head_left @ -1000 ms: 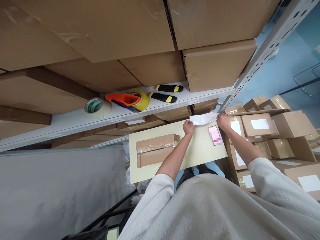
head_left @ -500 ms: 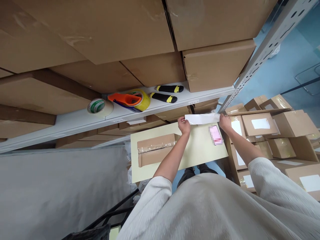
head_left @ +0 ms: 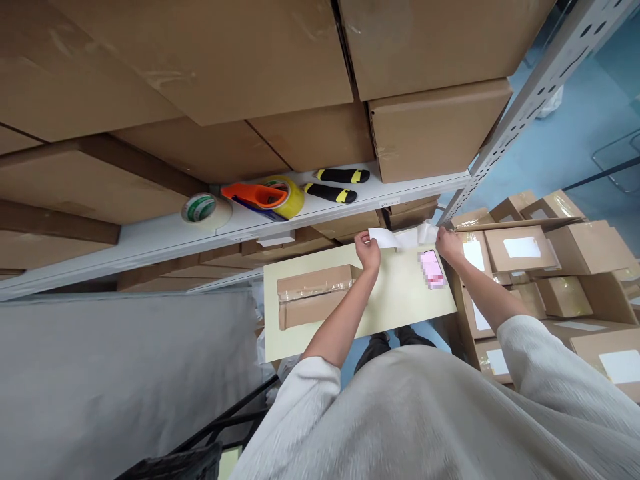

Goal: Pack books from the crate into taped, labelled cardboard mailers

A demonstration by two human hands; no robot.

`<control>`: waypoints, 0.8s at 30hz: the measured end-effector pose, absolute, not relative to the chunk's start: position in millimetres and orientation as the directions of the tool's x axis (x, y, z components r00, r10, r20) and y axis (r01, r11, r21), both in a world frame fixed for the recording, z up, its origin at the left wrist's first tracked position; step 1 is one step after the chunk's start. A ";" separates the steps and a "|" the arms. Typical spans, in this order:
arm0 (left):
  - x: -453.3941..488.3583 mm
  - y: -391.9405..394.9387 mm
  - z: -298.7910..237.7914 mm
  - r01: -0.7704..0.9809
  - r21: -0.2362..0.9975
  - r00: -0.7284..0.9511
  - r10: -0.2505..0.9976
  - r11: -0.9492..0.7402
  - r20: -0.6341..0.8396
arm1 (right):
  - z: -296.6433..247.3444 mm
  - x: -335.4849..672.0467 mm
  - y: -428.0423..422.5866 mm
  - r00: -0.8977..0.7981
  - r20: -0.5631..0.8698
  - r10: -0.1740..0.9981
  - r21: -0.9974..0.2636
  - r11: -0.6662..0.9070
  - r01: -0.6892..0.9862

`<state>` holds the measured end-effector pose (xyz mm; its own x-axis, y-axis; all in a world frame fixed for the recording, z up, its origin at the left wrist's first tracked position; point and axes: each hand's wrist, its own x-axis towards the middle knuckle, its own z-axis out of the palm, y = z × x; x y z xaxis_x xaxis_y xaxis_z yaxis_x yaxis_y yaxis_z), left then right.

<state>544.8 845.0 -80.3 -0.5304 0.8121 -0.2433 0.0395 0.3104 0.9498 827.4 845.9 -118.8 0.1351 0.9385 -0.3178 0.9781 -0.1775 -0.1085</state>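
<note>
My left hand (head_left: 368,251) pinches the left end of a white paper label (head_left: 384,238) above the far edge of the pale yellow table (head_left: 395,307). The label bends in the middle, and a paler, slightly see-through part curls near its right end. That end is closed in the fingers of my right hand (head_left: 450,245). Below and between the hands lies a phone with a pink screen (head_left: 431,269), partly blurred out. Left of my left forearm rests a closed cardboard box (head_left: 314,293) with clear tape along its top.
On the shelf (head_left: 380,190) ahead lie two black-and-yellow utility knives (head_left: 331,193), an orange tape dispenser (head_left: 255,195) with yellow tape, and another tape roll (head_left: 206,211). Large cartons (head_left: 440,133) fill the shelves. At right, a big open carton holds several labelled boxes (head_left: 520,248).
The white label was held nearly straight between both hands. Now it curves, and its right part has curled up by my right hand. Both hands have barely moved.
</note>
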 end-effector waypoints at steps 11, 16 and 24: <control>547.0 830.1 -62.9 -0.001 0.959 -0.412 0.874 0.283 -0.259 | -80.7 784.3 836.2 -0.048 -0.107 0.993 -0.454 -0.006 0.891; 530.8 817.5 -44.2 -0.039 0.971 -0.427 0.874 0.237 -0.231 | -59.3 747.6 818.1 -0.271 0.100 0.957 -0.648 0.269 0.713; 473.6 784.0 -17.0 -0.144 0.958 -0.485 0.827 0.247 -0.285 | -49.0 676.5 794.6 -0.443 0.182 0.878 -0.590 0.458 0.665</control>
<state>473.6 784.0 -17.0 -0.4851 0.8266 -0.2854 -0.1436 0.2467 0.9584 676.5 794.6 -49.0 -0.4428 0.8779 0.1824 0.6646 0.4579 -0.5904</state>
